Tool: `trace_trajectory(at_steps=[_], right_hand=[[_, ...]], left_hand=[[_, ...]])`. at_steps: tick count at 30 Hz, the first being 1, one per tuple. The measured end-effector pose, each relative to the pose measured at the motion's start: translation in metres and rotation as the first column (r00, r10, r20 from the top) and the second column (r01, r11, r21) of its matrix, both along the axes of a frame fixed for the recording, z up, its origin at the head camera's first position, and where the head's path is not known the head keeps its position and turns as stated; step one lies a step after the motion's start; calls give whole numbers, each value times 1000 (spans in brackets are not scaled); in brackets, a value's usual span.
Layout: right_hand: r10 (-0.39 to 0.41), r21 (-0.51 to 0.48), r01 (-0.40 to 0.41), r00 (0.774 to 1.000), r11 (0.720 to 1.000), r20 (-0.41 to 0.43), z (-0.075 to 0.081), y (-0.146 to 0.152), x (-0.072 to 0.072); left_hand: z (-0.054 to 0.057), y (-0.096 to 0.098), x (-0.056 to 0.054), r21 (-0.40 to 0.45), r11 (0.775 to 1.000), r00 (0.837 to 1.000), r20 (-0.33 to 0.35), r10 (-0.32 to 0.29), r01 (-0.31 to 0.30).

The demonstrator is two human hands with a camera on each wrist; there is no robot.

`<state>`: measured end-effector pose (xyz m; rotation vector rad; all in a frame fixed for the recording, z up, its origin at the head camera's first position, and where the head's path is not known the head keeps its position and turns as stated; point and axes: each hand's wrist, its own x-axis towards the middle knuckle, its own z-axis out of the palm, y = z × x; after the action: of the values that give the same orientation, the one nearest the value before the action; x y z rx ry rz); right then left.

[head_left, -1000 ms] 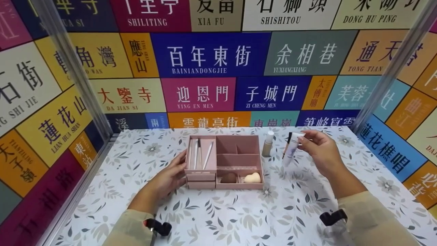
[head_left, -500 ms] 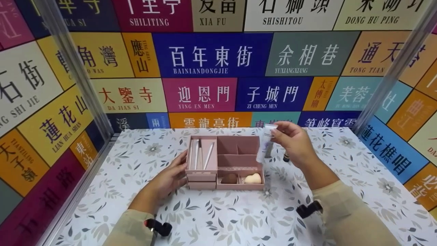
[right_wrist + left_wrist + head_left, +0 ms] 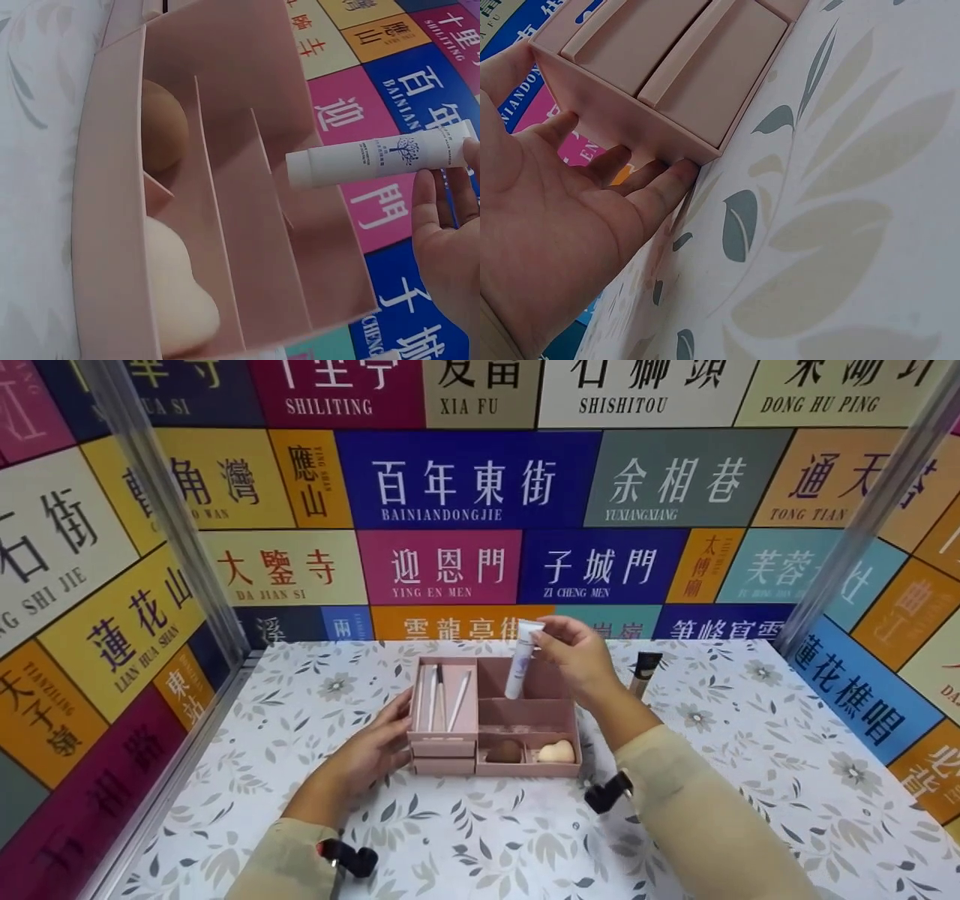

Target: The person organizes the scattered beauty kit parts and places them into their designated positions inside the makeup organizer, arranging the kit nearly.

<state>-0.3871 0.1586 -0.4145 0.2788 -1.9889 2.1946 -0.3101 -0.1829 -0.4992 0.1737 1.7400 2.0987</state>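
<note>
My right hand [image 3: 581, 660] pinches a white squeeze tube [image 3: 523, 664] by its flat end, cap pointing down. In the right wrist view the tube [image 3: 360, 163], printed with a blue tree, hangs over the back compartments of a pink cosmetics organizer [image 3: 109, 195]. Against the left side of that organizer [image 3: 525, 769] rests my left hand [image 3: 375, 746]. The left wrist view shows its fingertips touching the side wall beside two small drawers [image 3: 712, 75]. Brown [image 3: 504, 751] and cream [image 3: 556, 751] makeup sponges sit in the front compartments.
Slim brushes [image 3: 437, 697] lie in the organizer's top left tray. Right of it, partly behind my right forearm, a black-capped tube [image 3: 645, 669] stands on the floral tabletop [image 3: 480, 840]. A wall of colourful signs [image 3: 465, 480] rises behind the table.
My right hand has carried the white tube leftward from the table's right side to over the organizer's back compartments. The small bottle is now hidden behind that hand. The left hand stays put.
</note>
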Motion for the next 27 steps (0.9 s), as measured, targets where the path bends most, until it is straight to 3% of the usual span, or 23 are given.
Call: trace_trajectory(at_steps=[12, 27], right_hand=[[-22, 29, 21, 999, 999, 42, -6, -27, -13], [23, 157, -43, 992, 987, 126, -36, -40, -10]], left_hand=[[0, 1, -2, 24, 999, 998, -38, -44, 45], [0, 1, 0, 28, 1000, 1000, -5, -12, 12]])
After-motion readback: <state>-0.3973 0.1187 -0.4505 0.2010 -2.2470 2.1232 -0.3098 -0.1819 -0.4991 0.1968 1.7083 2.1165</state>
